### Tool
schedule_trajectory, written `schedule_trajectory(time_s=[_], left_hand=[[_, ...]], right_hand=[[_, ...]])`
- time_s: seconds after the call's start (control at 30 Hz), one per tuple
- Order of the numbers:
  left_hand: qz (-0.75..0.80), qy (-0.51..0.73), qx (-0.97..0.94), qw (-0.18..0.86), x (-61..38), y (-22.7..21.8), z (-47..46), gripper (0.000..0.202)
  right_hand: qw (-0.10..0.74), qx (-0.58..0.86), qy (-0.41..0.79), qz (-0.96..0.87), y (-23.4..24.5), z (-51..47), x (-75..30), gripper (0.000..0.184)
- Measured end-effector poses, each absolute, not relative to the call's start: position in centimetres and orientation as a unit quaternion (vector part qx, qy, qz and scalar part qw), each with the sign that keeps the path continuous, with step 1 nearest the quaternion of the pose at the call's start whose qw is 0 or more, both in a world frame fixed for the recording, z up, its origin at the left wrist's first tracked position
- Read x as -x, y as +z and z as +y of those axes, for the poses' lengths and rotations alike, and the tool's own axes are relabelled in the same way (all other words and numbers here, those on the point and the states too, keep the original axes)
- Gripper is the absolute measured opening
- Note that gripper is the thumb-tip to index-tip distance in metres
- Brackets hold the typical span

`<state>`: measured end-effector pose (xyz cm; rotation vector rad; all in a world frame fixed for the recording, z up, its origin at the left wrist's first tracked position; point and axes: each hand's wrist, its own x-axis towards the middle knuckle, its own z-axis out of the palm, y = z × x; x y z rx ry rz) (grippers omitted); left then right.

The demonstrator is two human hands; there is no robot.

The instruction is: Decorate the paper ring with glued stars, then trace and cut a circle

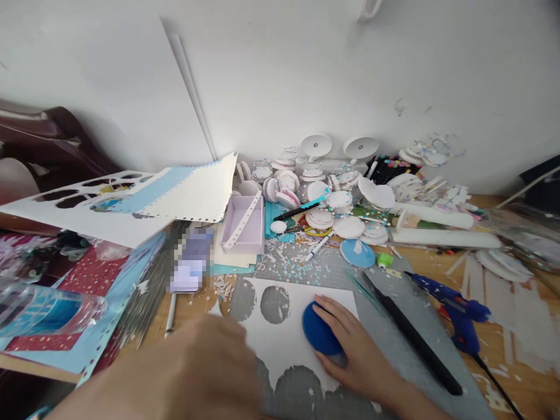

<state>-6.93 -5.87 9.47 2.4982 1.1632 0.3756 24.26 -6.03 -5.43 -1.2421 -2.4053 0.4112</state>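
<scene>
My right hand (354, 350) rests on a round blue tool (318, 333), fingers wrapped over it, pressing it onto a white sheet of card (280, 338) with round holes cut out. The sheet lies on a grey mat (394, 326). My left hand (192, 373) is close to the camera at the lower left, blurred by motion, over the sheet's left edge; its fingers cannot be made out.
A blue glue gun (455, 309) and a long black ruler (415, 338) lie right of the sheet. Several white paper discs (345, 216), pens and scraps crowd the back. A lilac box (242, 227) and stacked card sheets (131, 201) stand left.
</scene>
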Motion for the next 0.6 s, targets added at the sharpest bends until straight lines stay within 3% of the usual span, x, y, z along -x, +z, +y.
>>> schedule_trajectory(time_s=[0.07,0.17,0.27,0.37,0.6], left_hand=[[0.413,0.139,-0.882,0.180,7.7,9.5,-3.5,0.014],[0.539,0.194,-0.812,0.109,9.8,6.7,-1.4,0.012],[0.628,0.183,-0.756,0.025,13.0,2.6,-1.0,0.033],[0.665,0.142,-0.731,-0.056,15.5,-0.1,-1.0,0.042],[0.677,0.071,-0.727,-0.084,15.8,-0.9,-0.5,0.042]], right_hand=[[0.200,0.446,0.146,-0.860,-5.6,-6.0,-24.3,0.063],[0.202,0.448,0.146,-0.859,-5.8,-6.1,-24.3,0.065],[0.198,0.451,0.145,-0.858,-6.0,-6.1,-24.3,0.065],[0.192,0.452,0.144,-0.859,-6.2,-6.1,-24.4,0.066],[0.189,0.454,0.148,-0.858,-6.3,-6.2,-24.4,0.067]])
